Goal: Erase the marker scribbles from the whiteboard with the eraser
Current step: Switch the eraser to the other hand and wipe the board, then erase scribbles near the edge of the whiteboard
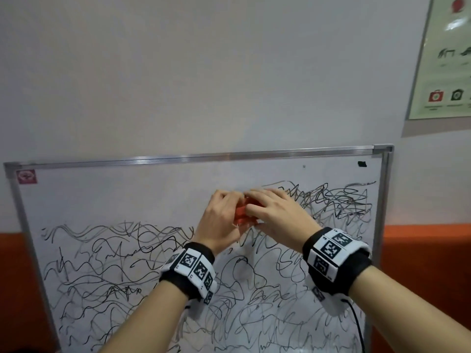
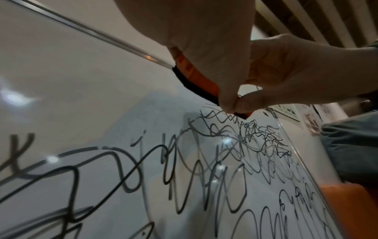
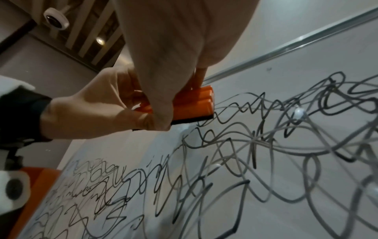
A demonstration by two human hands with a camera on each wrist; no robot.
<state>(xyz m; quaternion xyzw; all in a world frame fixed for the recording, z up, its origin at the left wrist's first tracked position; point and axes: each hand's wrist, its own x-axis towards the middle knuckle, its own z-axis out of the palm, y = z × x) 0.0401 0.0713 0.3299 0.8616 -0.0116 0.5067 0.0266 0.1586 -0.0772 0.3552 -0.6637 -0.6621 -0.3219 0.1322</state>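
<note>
A metal-framed whiteboard (image 1: pixel 127 200) leans against the wall. Black marker scribbles (image 1: pixel 153 276) cover its lower half, and a denser patch (image 1: pixel 336 200) fills the upper right. The upper left is wiped clean. An orange eraser (image 1: pixel 240 214) with a black felt base is pressed against the board at upper centre, at the left edge of the dense patch. My left hand (image 1: pixel 229 205) grips its left end. My right hand (image 1: pixel 257 207) lies over its right part, fingers on top and thumb below. In the right wrist view the eraser (image 3: pixel 196 105) sticks out past my right hand's fingers (image 3: pixel 200 76), its felt on the board.
A green poster (image 1: pixel 443 57) hangs on the wall at upper right. An orange band (image 1: pixel 428 250) runs behind the board on both sides. The board carries a red sticker (image 1: pixel 26 176) at top left and a small black mark (image 1: pixel 362 164) at top right. A black cable (image 1: pixel 356 324) hangs from my right wristband.
</note>
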